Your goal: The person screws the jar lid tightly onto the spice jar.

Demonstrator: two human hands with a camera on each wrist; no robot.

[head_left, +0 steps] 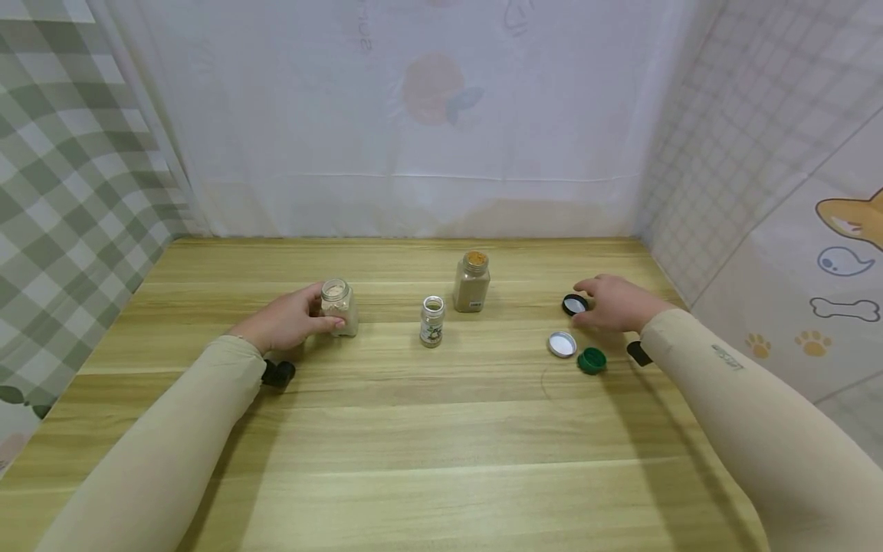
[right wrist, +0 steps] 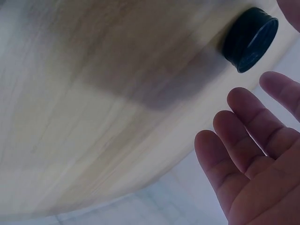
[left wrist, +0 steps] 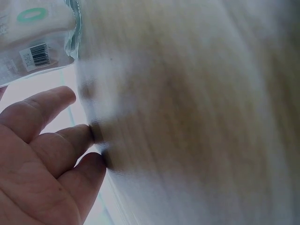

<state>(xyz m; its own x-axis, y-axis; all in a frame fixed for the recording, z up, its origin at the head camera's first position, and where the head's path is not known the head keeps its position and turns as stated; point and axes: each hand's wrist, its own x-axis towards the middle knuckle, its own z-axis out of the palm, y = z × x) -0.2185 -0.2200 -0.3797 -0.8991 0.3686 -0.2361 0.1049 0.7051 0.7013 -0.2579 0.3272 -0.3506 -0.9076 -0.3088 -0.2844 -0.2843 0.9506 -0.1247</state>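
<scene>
My left hand (head_left: 290,318) holds a square clear jar of pale powder (head_left: 343,313), its thumb across the front and its mouth uncovered. In the left wrist view, the jar (left wrist: 35,35) shows a barcode label, and three fingers spread loosely below it. My right hand (head_left: 614,303) is beside a black lid (head_left: 575,305), thumb and forefinger parted at its edge. A silver-rimmed lid (head_left: 562,345) and a green lid (head_left: 592,360) lie just nearer. In the right wrist view, the dark green lid (right wrist: 251,40) is beyond the extended fingers.
A small uncovered jar with a printed label (head_left: 431,326) stands mid-table. Behind it to the right is a taller uncovered jar of brownish powder (head_left: 472,284). Curtains hang around the back and sides of the wooden table (head_left: 428,445).
</scene>
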